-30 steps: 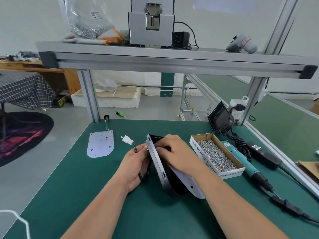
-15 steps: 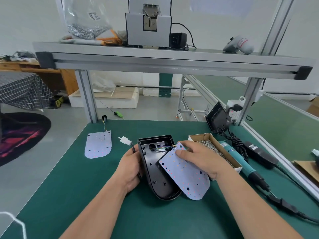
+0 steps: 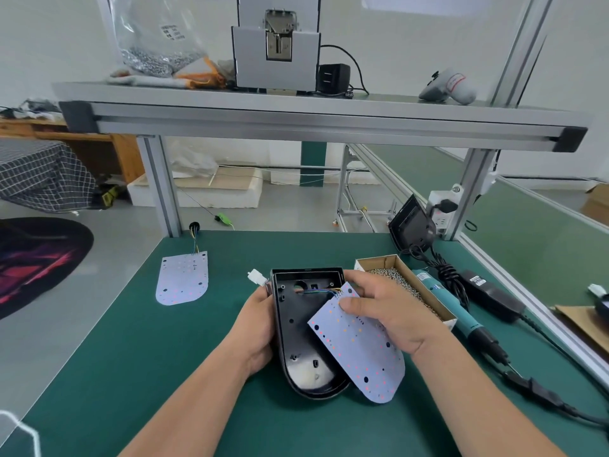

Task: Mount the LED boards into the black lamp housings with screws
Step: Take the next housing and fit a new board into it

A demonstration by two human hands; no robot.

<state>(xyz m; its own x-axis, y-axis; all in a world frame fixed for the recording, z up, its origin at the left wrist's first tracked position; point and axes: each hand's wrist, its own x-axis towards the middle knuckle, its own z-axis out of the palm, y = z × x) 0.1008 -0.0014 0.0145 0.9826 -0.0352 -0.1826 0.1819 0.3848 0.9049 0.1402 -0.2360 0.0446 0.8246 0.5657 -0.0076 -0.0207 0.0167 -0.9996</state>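
Green bench mat (image 3: 138, 357) nearest, left hand (image 3: 257, 331) gripping the black housing (image 3: 293, 328) by its side wall, right hand (image 3: 385, 311) pinching the LED board (image 3: 359, 351) tilted over its rim, likely thin, light, wire-tethered, best held by edges; beyond, cardboard box (image 3: 416, 279) holds loose screws.

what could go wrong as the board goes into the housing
1. The thin wires from the housing to the board's top edge could get pinched under it or tugged.
2. The board lies askew over the housing's right rim, pinched by the right hand; the screw holes may not line up.
3. That hand is close to the open screw box and might knock it.
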